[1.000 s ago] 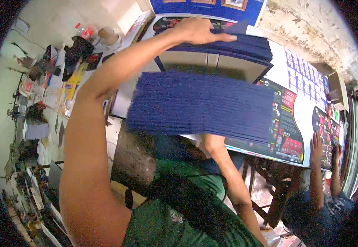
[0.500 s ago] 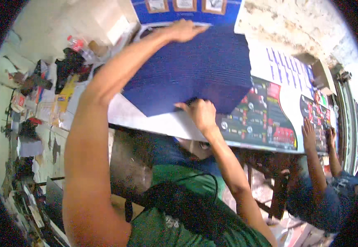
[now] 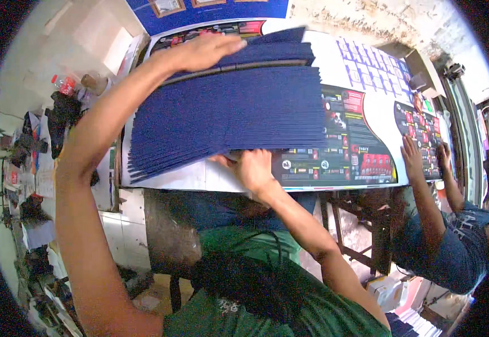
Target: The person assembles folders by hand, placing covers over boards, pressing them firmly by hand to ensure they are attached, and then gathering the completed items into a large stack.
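Observation:
A thick spread of dark blue sheets (image 3: 227,106) lies overlapped like shingles across the table before me. Their edges make many close lines, and a gap runs across toward the far side, where a few top sheets stand off from the others. Over that far part my left hand (image 3: 211,50) lies flat, its fingers stretched out to the right. My right hand (image 3: 254,171) is at the near edge, fingers curled against the sheets and thumb pointing left. Its fingertips are partly hidden by the sheets.
Printed black and red posters (image 3: 345,151) cover the white table on the right. Another person's hands (image 3: 412,160) rest at the table's right end. Small printed cards (image 3: 374,70) lie in rows near an open cardboard box (image 3: 424,73). Clutter and a bottle (image 3: 63,84) stand at left.
The blue sheets have gone from a raised, bent sheaf to a flatter, fanned spread with a gap near the far side. Both hands appear lower and further left as the view shifts.

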Tool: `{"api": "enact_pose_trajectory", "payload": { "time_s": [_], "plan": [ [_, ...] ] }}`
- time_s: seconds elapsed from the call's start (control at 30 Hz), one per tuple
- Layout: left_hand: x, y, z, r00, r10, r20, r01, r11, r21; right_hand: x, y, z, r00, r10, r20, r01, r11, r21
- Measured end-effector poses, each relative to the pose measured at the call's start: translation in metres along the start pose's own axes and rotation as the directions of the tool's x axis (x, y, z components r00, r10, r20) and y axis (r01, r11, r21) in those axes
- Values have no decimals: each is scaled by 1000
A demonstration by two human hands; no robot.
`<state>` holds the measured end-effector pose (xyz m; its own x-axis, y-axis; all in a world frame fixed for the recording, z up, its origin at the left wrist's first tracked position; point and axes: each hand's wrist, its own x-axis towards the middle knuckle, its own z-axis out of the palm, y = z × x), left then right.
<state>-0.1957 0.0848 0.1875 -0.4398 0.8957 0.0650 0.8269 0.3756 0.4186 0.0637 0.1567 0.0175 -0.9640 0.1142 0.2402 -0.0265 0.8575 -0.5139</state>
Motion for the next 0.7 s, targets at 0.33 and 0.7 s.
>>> {"api": "enact_pose_trajectory", "payload": {
  "time_s": [0.33,0.7],
  "plan": [
    [42,11,-14,985,-136,107,122,985,123,8,0,-16,990,23,-138,-14,998,59],
    [21,21,-7,971,-213,-110,231,955,187,40,-21,-46,978,167,125,-178,980,86]
  ]
}}
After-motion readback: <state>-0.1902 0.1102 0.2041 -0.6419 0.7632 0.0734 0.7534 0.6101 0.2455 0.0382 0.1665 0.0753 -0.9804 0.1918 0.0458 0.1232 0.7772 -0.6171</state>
